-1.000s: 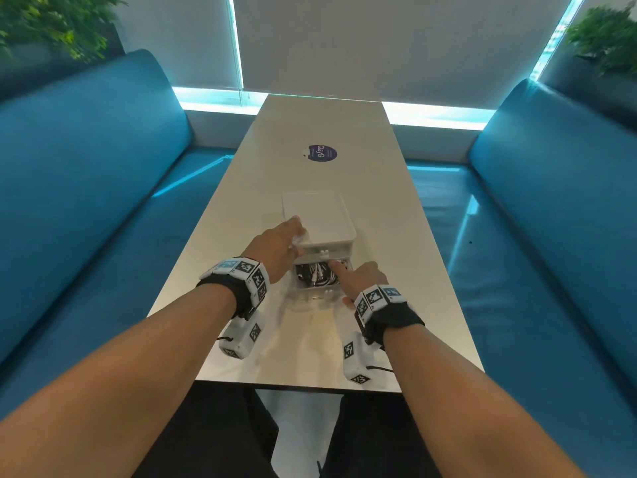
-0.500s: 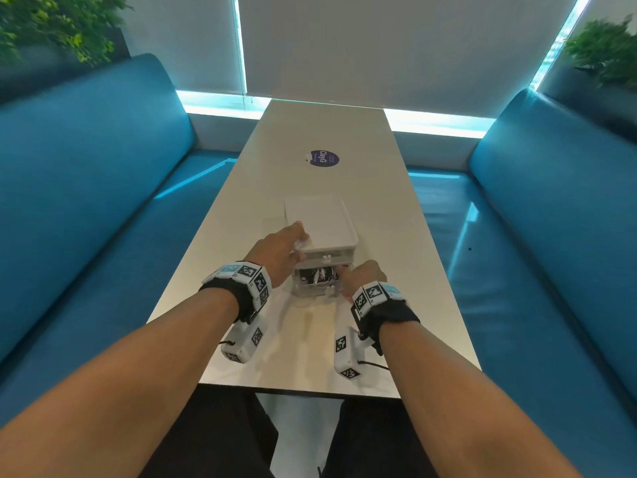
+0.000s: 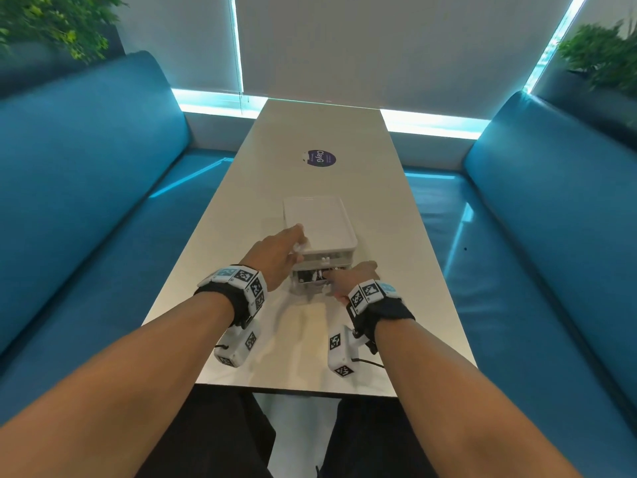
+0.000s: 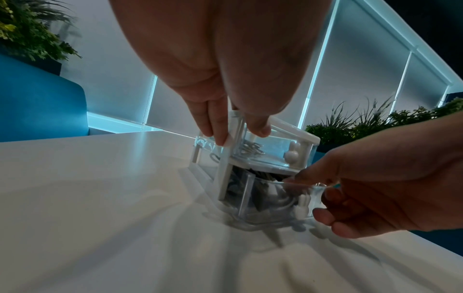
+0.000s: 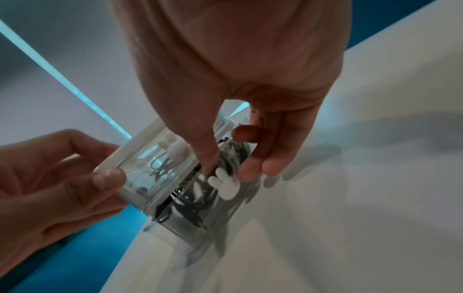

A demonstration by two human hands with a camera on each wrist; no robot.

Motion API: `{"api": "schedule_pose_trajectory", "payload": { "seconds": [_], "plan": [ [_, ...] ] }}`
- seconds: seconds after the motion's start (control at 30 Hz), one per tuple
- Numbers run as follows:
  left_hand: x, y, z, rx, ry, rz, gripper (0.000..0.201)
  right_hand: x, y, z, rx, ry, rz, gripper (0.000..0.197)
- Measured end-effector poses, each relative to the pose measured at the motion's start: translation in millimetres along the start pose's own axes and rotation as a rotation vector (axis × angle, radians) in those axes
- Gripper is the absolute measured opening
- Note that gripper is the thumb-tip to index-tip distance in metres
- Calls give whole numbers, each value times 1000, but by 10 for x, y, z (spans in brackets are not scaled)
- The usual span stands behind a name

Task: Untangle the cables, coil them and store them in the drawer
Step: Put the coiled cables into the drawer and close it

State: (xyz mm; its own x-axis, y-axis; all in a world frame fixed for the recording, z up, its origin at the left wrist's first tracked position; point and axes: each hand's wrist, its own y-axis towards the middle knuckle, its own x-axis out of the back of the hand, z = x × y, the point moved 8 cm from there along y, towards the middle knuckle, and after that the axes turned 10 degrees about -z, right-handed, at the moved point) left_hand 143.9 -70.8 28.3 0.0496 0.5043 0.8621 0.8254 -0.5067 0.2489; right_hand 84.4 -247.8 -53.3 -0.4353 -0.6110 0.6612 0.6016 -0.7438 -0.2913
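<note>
On the white counter (image 3: 396, 236), the right hand (image 3: 351, 276) is curling its grip around the front of the clear plastic bottom drawer (image 4: 278, 200), which is sticking partly out with the dark coiled cables (image 5: 200, 196) inside. Just behind, the left hand (image 3: 275, 253) is pinching the corner of the small white drawer box (image 3: 324, 225). This looks like the last step: next, push the drawer straight in while the box is held steady.

Booth setup: long white counter (image 3: 320, 139) runs near to far, round purple sticker (image 3: 320, 158) mid-way. Blue padded benches left (image 3: 86, 174) and right (image 3: 551, 201). Far wall has grey roller blinds (image 3: 396, 46), cyan light strips at the edges. Green plants in top left (image 3: 51, 25) and top right (image 3: 599, 56) corners.
</note>
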Motion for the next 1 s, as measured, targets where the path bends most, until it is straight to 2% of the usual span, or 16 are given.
{"api": "schedule_pose_trajectory", "payload": {
  "seconds": [0.17,0.27,0.33,0.37,0.43,0.47,0.53,0.6,0.73,0.8,0.83,0.93,1.0],
  "plan": [
    [0,-15,15,16,-12,4,36,-5,22,19,108,90,7,47],
    [2,-31,30,27,-35,0,37,-64,30,-7,128,143,62,57],
    [13,-25,24,35,-50,-10,38,-116,34,-15,71,213,134,61],
    [19,-25,19,40,-53,-11,38,-126,20,-13,30,285,172,54],
    [18,-29,24,47,-60,-7,39,-56,-54,7,-17,359,208,27],
    [12,-33,32,54,-66,-4,40,-6,-57,10,4,346,191,17],
    [-4,-39,52,65,-80,-1,42,50,-35,-26,63,295,156,10],
    [-13,-41,59,69,-90,-3,44,3,31,-76,81,266,140,12],
    [-30,-32,59,73,-99,2,46,-129,256,-174,79,127,102,31],
    [-31,-28,79,79,-104,3,46,-111,210,-138,98,132,76,37],
    [-27,-20,92,78,-104,1,46,-106,131,-116,82,194,98,41],
    [-44,13,122,73,-115,3,47,-165,4,-160,-36,471,289,53],
    [-58,35,156,78,-131,2,47,-113,-80,-93,-6,513,402,52]
  ]
}}
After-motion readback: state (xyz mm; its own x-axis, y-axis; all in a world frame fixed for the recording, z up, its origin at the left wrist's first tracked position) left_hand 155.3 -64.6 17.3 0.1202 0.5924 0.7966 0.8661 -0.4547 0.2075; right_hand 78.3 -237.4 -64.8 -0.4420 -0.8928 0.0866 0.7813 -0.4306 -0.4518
